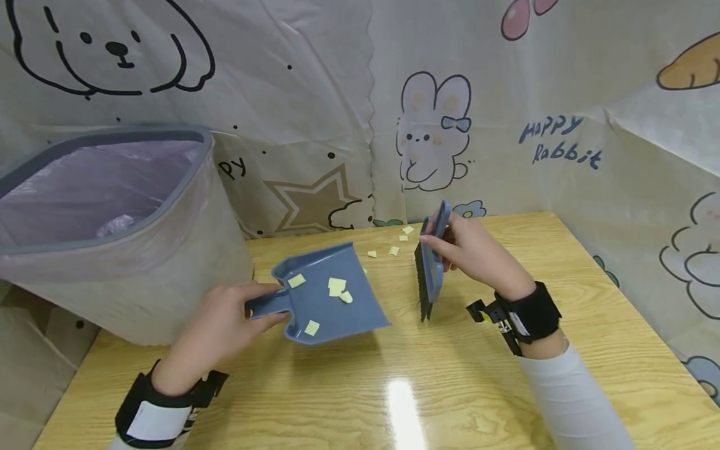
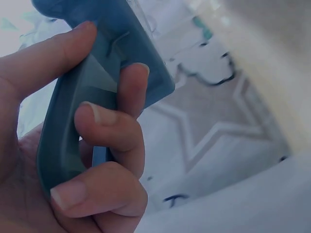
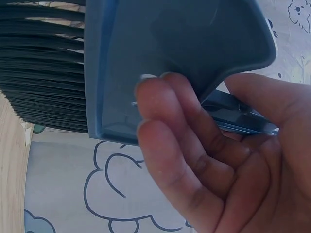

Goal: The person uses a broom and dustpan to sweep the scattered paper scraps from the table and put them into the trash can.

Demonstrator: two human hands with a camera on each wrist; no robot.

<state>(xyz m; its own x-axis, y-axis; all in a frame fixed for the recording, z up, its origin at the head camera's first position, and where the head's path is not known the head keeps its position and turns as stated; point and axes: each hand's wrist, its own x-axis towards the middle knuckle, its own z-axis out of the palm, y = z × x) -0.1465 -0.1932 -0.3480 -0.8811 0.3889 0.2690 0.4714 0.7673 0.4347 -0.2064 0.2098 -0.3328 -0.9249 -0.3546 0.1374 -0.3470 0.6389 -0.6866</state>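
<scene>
My left hand (image 1: pixel 216 319) grips the short handle of a blue dustpan (image 1: pixel 320 312), which is held a little above the wooden table. Several pale yellow paper scraps (image 1: pixel 337 286) lie in the pan. In the left wrist view the fingers curl round the handle (image 2: pixel 68 131). My right hand (image 1: pixel 478 253) holds a blue hand brush (image 1: pixel 434 269) on edge, to the right of the pan, with its dark bristles (image 3: pixel 43 68) facing the pan side. More small yellow paper scraps (image 1: pixel 394 251) lie on the table between pan and brush, near the back edge.
A large bin (image 1: pixel 169 262) with a purple-tinted liner stands on the left, close to my left hand. The wooden table (image 1: pixel 315 400) ends at a printed cloth (image 1: pixel 315 94) hanging behind it and along the right side.
</scene>
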